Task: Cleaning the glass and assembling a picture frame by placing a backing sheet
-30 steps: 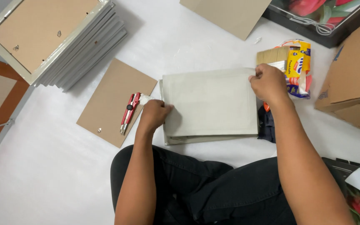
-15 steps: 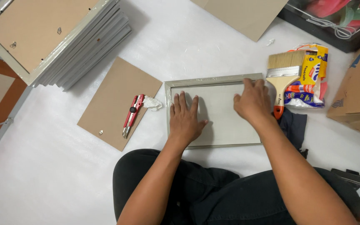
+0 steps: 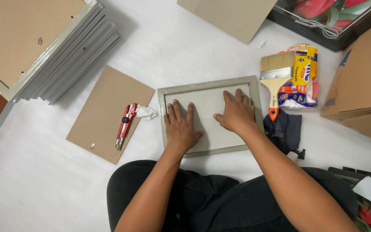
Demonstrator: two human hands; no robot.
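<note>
A grey picture frame (image 3: 202, 85) lies face down on the white floor in front of my knees, with a pale sheet (image 3: 206, 107) set inside it. My left hand (image 3: 180, 127) presses flat on the sheet's left part, fingers spread. My right hand (image 3: 236, 112) lies flat on its right part. Neither hand holds anything.
A brown backing board (image 3: 104, 107) lies left of the frame, with a red utility knife (image 3: 125, 124) and a crumpled white scrap (image 3: 145, 112) on its edge. A paintbrush (image 3: 275, 77), a yellow packet (image 3: 302, 73) and a dark cloth (image 3: 285, 129) lie to the right. Stacked frames (image 3: 44, 47) sit far left, a cardboard box (image 3: 361, 86) far right.
The pale sheet I held by its edges now lies inside the frame. Both hands have moved onto it and pressed flat, the right one sliding slightly left.
</note>
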